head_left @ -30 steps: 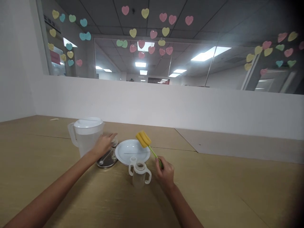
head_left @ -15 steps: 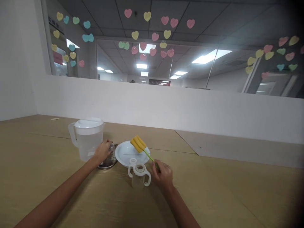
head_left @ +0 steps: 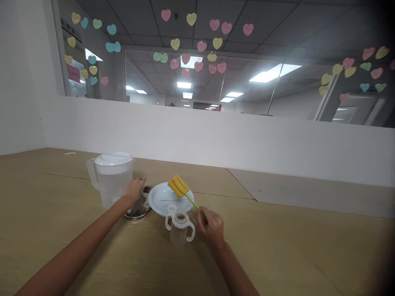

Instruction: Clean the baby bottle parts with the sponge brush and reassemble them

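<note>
My right hand (head_left: 211,225) is closed around the green handle (head_left: 191,201) of a sponge brush. The brush's yellow sponge head (head_left: 178,186) is over the white plate (head_left: 156,201). Just in front of the plate stands a clear bottle (head_left: 178,234) with white side handles and an uncovered mouth. My left hand (head_left: 133,190) is over the far left part of a round metal tray (head_left: 138,210), beside the pitcher. Its fingers point away and are mostly hidden, so their grip is unclear. A small clear piece (head_left: 147,202) lies on the tray's right side.
A lidded translucent pitcher (head_left: 114,181) with liquid inside stands at the left. A small white ring-shaped part (head_left: 171,209) shows between bottle and plate. Behind the wooden table (head_left: 277,246) runs a white wall (head_left: 216,139) below a window with heart-shaped notes.
My left hand has shifted slightly left and away from the clear piece, so more of the tray shows. The right hand and brush have barely moved.
</note>
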Motion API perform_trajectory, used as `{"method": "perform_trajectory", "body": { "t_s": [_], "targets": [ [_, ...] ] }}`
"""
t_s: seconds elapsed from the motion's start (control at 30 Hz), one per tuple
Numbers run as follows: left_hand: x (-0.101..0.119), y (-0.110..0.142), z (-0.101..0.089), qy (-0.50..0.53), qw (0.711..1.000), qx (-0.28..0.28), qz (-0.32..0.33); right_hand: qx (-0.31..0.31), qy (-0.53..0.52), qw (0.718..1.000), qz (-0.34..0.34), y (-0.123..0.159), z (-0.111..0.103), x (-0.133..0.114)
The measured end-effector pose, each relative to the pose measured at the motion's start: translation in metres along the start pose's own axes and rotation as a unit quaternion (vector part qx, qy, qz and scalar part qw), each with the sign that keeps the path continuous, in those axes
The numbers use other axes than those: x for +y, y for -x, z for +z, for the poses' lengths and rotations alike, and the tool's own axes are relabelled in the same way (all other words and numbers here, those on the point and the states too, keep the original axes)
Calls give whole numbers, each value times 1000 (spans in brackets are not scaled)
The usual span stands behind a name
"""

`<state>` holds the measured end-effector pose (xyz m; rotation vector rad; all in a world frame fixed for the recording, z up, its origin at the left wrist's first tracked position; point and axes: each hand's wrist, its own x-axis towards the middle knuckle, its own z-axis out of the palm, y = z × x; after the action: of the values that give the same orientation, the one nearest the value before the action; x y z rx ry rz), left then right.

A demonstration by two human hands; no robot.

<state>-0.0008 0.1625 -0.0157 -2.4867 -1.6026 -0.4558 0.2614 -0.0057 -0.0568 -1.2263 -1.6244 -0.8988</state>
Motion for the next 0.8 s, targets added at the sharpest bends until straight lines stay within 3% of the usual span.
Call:
{"method": "perform_trajectory", "body": {
  "t_s": [0.2,0.63,0.8],
  "targets": [
    [-6,-15,-7,30,999,13,-14,5,-8,1000,-8,-1,-1,-1],
    [-3,-21,27,86,995,-42,-17,36,-22,999,-32,-1,-2,2],
    [-4,-19,24,102,993,-49,12,37,-15,999,-36,-2,-2,2]
  ]
}}
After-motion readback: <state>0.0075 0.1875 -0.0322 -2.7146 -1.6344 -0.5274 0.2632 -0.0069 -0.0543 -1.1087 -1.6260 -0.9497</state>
